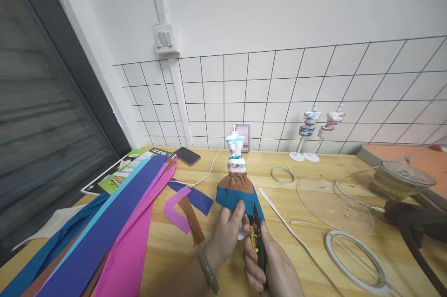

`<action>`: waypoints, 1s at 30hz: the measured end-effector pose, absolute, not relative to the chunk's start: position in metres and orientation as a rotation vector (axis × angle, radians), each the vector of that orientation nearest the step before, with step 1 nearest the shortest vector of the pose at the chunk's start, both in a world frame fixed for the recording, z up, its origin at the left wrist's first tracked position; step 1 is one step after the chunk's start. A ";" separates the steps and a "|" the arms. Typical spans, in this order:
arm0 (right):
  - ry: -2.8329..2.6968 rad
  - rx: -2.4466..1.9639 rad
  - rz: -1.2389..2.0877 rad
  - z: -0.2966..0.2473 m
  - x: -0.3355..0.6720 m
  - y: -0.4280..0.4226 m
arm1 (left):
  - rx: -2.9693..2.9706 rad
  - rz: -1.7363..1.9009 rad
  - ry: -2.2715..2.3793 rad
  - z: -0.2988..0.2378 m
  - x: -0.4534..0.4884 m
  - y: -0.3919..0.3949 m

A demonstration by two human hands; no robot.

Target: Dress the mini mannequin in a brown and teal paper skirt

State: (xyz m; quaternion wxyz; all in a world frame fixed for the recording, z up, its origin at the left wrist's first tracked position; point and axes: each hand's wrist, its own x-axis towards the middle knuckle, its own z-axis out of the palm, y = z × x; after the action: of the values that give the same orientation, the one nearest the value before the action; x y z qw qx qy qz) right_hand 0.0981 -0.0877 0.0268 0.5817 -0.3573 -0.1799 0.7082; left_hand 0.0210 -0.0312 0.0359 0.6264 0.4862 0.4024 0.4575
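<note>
Head view: both hands met at 6 o'clock of the frame, over the wooden table (167,259).
Left hand (226,234): it came up from 7 o'clock with the thumb raised and pinched the hem of the blue paper skirt (230,200); a green bangle (208,274) sat on the wrist.
Right hand (270,264): it was curled into a fist around the snips (256,236), whose blades pointed to 12 o'clock with the tips at the skirt's hem.
Dress form (236,157): it stood upright at 12 o'clock of the hands and wore the skirt with a brown band above it.
Paper strips (115,222): they lay at 9 o'clock, well apart from the hands.
Hidden: the left fingers were behind the skirt, and the form's base was behind both hands.
Cut off: the right wrist ran off the lower edge.
Hard to make out: it was unclear whether the blades stood parted or together.
</note>
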 end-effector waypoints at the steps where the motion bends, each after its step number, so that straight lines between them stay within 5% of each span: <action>1: -0.417 -0.840 1.653 0.027 0.098 -0.088 | 1.110 1.048 0.918 0.035 0.021 -0.031; 30: -0.426 -0.904 1.614 0.028 0.100 -0.086 | 1.079 1.084 0.915 0.035 0.024 -0.036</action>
State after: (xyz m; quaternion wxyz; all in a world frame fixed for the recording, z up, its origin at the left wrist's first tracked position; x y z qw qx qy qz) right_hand 0.0995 -0.0858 0.0278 0.5823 -0.3870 -0.1824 0.6913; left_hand 0.0235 -0.0357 0.0347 0.6285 0.4710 0.3993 0.4730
